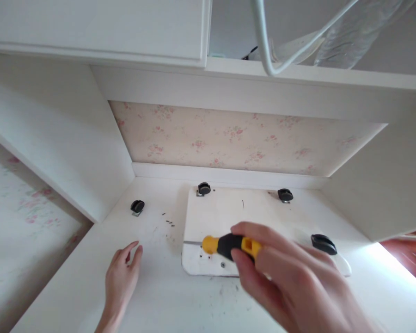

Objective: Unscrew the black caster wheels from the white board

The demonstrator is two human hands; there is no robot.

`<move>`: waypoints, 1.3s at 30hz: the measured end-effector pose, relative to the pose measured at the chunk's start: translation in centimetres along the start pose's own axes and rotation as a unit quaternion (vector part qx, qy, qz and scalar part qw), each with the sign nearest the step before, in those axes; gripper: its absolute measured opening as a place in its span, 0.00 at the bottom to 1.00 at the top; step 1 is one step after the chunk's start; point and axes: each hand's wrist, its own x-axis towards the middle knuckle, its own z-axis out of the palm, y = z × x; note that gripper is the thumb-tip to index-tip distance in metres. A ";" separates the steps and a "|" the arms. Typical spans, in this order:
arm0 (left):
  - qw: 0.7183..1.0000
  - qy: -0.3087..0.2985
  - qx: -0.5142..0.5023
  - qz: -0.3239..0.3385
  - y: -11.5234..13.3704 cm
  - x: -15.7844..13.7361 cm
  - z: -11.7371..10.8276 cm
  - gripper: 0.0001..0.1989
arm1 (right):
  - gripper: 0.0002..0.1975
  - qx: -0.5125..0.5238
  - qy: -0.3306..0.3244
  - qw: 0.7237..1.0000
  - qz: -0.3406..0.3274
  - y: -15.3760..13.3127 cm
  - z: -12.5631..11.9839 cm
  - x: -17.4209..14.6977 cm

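My right hand (291, 273) grips a yellow-and-black screwdriver (230, 246) by its handle, held over a white board (217, 215); its thin metal shaft points left. Black caster wheels stand at the board's far left (204, 188), far right (285, 195) and near right (324, 244), this last one partly behind my right hand. Small dark holes show in the board's near left corner. My left hand (122, 273) hovers or rests left of the board, thumb and fingers apart, holding nothing. Beyond it are several small dark screws (169, 223) and a loose caster (137, 206) with a metal plate.
The board lies on a white desk surface (159, 296) with side panels (52, 125) left and right. Overhead are a white cabinet (97, 27) and an open shelf holding a plastic bottle (353, 39). A white bent tube (263, 37) hangs in front. Floral wallpaper (235, 138) covers the back.
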 end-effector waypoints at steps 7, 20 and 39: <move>0.988 -0.060 -0.137 -0.047 2.0 -3.4 0.8 0.27 | 0.07 -0.012 -0.004 0.989 0.150 7.6 4.8 3.3; 0.875 -0.248 -0.369 -0.191 7.5 -5.6 3.6 0.24 | 0.09 -0.071 0.014 0.968 0.242 11.2 8.9 6.5; 0.771 -0.320 -0.491 -0.250 13.8 -3.3 4.4 0.29 | 0.17 0.127 0.034 0.967 0.217 9.8 13.0 8.3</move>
